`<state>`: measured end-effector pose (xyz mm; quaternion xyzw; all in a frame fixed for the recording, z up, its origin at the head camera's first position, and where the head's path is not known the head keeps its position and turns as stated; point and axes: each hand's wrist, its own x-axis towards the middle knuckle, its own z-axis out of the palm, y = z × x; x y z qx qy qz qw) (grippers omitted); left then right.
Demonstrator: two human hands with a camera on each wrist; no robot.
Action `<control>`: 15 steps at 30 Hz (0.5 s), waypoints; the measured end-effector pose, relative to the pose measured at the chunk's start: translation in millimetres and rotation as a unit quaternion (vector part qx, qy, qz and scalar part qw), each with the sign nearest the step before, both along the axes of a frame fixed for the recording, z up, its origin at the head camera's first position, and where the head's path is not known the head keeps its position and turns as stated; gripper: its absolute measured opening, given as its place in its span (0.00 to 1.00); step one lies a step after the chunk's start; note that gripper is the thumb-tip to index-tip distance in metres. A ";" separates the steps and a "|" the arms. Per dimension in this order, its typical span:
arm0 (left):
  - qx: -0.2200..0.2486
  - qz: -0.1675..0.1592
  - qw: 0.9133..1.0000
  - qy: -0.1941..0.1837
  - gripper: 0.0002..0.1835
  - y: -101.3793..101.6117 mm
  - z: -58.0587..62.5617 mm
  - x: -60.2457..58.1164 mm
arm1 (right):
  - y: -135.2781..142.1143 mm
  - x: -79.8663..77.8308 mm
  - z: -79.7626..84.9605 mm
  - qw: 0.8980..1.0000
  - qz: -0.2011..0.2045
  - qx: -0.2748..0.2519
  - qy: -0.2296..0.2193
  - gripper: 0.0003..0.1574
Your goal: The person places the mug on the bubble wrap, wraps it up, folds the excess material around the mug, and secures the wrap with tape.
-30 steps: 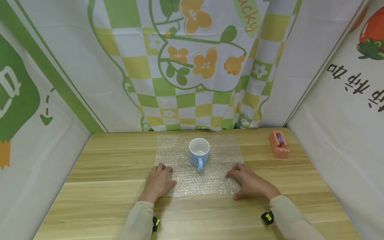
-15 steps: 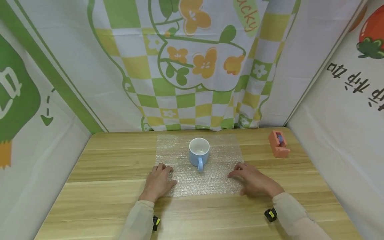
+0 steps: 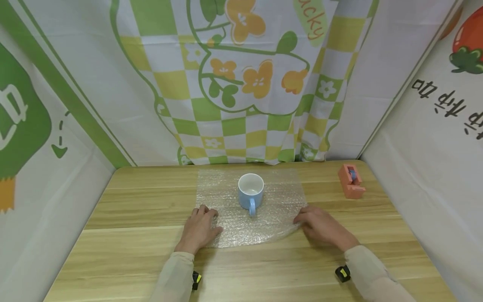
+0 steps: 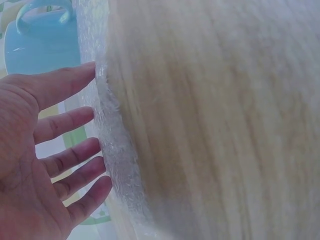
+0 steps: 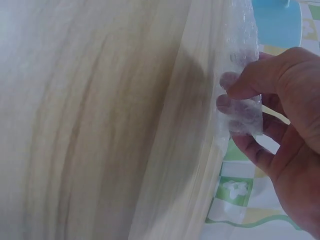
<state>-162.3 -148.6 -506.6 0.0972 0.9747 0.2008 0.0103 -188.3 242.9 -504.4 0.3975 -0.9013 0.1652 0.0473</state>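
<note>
On the left I see the left hand (image 3: 199,230), fingers straight and apart, tips at the edge of the bubble wrap (image 3: 241,235). In the middle, the mug (image 3: 247,200) stands upright on the wrap, handle toward the person, with the desk (image 3: 139,247) beneath. Next, the right hand (image 3: 323,227) has just pinched the near right corner and raised it; I judge only that side is gripped. Farther right sits the tape dispenser (image 3: 351,184).
</note>
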 end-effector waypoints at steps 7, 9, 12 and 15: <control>0.007 -0.001 1.000 -0.003 0.22 0.5 1.4 1.5 | 4.0 1.9 3.9 1.000 -0.009 -0.007 -0.008 0.19; 0.008 -0.002 1.000 -0.005 0.23 1.2 1.2 1.5 | 4.3 2.5 5.5 1.000 -0.019 0.000 -0.021 0.19; 0.005 -0.003 1.000 -0.008 0.24 2.4 0.7 1.9 | 4.4 3.6 9.0 0.999 -0.033 0.010 -0.040 0.18; 0.001 -0.007 1.000 -0.010 0.24 3.6 1.1 3.2 | 4.5 4.8 13.3 0.998 -0.040 0.013 -0.055 0.17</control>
